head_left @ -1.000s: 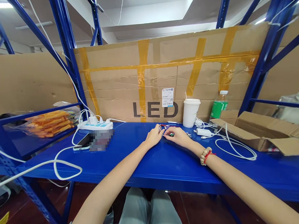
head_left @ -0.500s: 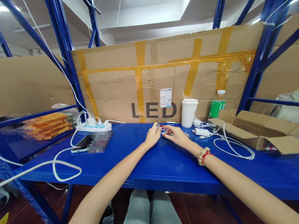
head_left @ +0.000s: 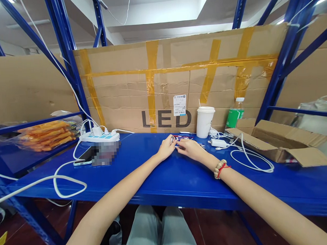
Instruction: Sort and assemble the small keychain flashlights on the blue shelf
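My left hand [head_left: 166,147] is closed, thumb and fingers pinching a small silvery piece [head_left: 172,139] that is mostly hidden. Close against its fingertips is my right hand [head_left: 191,148], back upward and fingers curled down together. What the right fingers hold is too small and covered to name. Just behind both hands lie several thin pen-like sticks [head_left: 183,137], some red and dark, partly hidden. A few pale-tipped ones [head_left: 201,145] show beyond the right hand. A beaded bracelet with red cord [head_left: 221,169] circles the right wrist.
On the blue table [head_left: 166,180], a white cup [head_left: 205,122], a green-labelled bottle [head_left: 235,114], white cables [head_left: 252,162] and an open cardboard box [head_left: 278,142] stand right. A power strip [head_left: 100,136] and a phone [head_left: 85,157] lie left. A cardboard wall [head_left: 124,91] closes off the back.
My right hand has turned over more, its back now upward, and its fingers have come nearer the left fingertips. The pale sticks seen between the hands are now mostly covered. The view has shifted slightly.
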A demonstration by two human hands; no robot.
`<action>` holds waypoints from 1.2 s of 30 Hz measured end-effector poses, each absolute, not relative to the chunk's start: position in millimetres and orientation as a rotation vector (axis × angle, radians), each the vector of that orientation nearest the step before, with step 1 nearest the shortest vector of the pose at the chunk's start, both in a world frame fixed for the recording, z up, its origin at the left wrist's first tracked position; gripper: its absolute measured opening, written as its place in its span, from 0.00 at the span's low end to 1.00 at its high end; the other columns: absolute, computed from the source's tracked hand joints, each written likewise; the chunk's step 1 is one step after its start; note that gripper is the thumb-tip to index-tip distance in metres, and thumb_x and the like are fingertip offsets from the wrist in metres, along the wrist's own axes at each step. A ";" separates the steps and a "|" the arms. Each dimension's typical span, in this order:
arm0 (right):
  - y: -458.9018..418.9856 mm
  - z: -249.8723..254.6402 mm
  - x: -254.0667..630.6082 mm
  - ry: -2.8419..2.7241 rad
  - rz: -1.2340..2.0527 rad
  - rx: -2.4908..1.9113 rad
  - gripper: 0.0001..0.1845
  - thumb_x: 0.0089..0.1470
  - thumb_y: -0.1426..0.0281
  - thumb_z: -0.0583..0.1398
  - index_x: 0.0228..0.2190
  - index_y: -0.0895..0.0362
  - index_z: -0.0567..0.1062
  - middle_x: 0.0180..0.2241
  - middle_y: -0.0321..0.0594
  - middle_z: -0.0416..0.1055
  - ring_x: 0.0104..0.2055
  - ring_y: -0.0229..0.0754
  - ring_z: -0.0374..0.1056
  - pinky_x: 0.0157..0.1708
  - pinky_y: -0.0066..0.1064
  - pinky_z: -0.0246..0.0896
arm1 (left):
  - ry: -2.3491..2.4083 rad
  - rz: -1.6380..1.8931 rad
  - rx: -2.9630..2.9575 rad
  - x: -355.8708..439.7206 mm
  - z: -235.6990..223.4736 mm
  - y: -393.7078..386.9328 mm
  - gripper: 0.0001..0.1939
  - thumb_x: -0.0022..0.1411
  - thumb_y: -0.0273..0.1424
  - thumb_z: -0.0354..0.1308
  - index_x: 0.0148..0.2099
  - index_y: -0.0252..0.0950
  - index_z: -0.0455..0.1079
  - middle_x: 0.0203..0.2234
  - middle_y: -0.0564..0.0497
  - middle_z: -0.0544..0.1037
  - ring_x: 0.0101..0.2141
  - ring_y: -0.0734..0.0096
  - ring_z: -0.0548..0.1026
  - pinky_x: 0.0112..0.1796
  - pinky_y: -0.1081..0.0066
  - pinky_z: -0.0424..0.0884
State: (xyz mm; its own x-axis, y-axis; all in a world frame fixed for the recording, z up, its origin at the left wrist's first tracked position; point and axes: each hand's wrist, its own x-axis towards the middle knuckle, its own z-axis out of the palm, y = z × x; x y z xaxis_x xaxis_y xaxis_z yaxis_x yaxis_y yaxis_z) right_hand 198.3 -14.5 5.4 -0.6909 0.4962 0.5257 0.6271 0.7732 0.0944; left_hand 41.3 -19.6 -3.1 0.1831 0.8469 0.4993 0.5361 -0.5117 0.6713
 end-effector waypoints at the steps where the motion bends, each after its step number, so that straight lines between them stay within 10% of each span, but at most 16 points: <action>1: -14.1 5.1 197.9 -2.496 -0.386 -0.854 0.07 0.54 0.72 0.55 0.29 0.58 0.73 0.28 0.43 0.71 0.28 0.40 0.65 0.29 0.29 0.56 | 1.296 1.253 2.119 41.4 -2.8 -20.1 0.09 0.61 0.35 0.46 0.30 0.38 0.55 0.22 0.57 0.63 0.24 0.76 0.63 0.29 0.75 0.63; 36: -9.4 9.7 200.4 -2.105 -0.084 -0.700 0.15 0.61 0.67 0.47 0.39 0.56 0.72 0.35 0.45 0.70 0.38 0.44 0.66 0.39 0.33 0.60 | 1.176 1.104 2.267 44.8 -2.5 -25.1 0.16 0.65 0.39 0.39 0.45 0.37 0.62 0.20 0.57 0.67 0.24 0.74 0.66 0.32 0.74 0.62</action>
